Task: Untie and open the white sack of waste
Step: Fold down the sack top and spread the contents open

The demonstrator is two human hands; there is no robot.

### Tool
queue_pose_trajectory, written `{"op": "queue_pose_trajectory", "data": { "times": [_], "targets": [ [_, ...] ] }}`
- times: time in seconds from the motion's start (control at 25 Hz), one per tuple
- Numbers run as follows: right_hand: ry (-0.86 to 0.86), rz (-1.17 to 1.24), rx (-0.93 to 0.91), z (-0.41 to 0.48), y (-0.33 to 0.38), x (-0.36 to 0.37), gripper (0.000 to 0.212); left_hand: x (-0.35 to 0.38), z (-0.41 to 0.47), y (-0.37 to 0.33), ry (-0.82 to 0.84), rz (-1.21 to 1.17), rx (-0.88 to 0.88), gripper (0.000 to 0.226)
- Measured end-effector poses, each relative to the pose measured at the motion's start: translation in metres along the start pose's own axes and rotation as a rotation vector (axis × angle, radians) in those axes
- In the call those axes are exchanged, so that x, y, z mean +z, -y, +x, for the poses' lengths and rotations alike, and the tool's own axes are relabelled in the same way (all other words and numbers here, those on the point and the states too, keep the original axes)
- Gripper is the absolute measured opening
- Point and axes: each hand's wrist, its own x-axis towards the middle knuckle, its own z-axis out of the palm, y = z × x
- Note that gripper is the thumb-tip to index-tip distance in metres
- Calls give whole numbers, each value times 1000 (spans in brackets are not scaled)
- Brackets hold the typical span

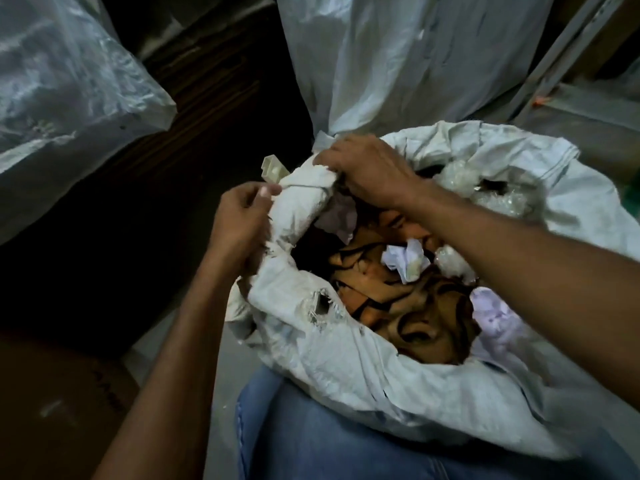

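Presently: white sack [346, 368] open at the mouth, both hands on its far-left rim.

Left hand [239, 220] is closed on the rolled rim from outside, thumb pressed on the fabric; right hand [370, 171] is clamped over the same fold from above, fingers curled into the cloth — the two hands sit close together, not touching. Sack stands on the floor against the person's knee in blue jeans [311, 434], with a frayed hole [320, 304] in the near-left rim. Inside: brown scraps [408, 317], crumpled white paper [405, 259], clear plastic wrap [491, 188]. A small cream plastic piece [273, 169] lies just outside the rim beside the left hand. More pale sacks [415, 57] stand behind; a brown carton [59, 403] sits at lower left.
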Motion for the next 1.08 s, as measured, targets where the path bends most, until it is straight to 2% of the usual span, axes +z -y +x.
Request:
{"op": "queue_pose_trajectory", "data": {
  "times": [0.08,0.12,0.16,0.2,0.28,0.36,0.44,0.48,0.64,0.68,0.72,0.76,0.8,0.84,0.88,0.92,1.0,1.08],
  "targets": [
    [250,54,11,28,-9,-22,34,9,7,-19,3,689,176,63],
    [338,55,-15,41,-11,-31,29,20,9,-31,6,950,221,84],
    [392,61,-32,54,-17,-35,28,34,11,-38,12,1141,238,92],
    [426,91,-7,62,-20,-38,30,49,13,-39,-11,1258,255,85],
    [361,229,85,65,-23,-31,34,61,22,-25,-74,1216,293,50],
    [92,68,76,44,-16,1,37,51,36,-1,-47,1014,250,31],
    [-157,-164,4,7,0,38,42,37,52,12,7,848,184,28],
    [-226,-221,-24,-8,5,52,46,30,58,14,59,761,124,26],
    [-333,-335,-32,-25,-8,67,51,11,70,11,340,77,-221,22],
    [-317,-337,-48,-21,-16,67,52,8,71,8,396,-17,-293,19],
    [-279,-306,-62,-14,-22,67,53,7,71,5,440,-12,-310,20],
    [-227,-236,-67,-4,-25,66,54,7,71,1,468,106,-267,27],
    [-173,-135,-46,8,-28,60,54,12,72,-2,465,383,-156,39],
    [-101,-23,2,18,-33,49,52,23,73,-6,385,699,-19,52],
    [-19,93,62,27,-38,37,49,38,71,-12,236,920,139,63],
    [72,194,126,35,-42,26,48,53,70,-24,117,1003,258,69],
    [147,305,231,46,-50,22,54,74,72,-41,18,1033,396,55],
    [51,251,259,40,-51,26,56,82,83,-37,-2,997,420,32]
  ]
}}
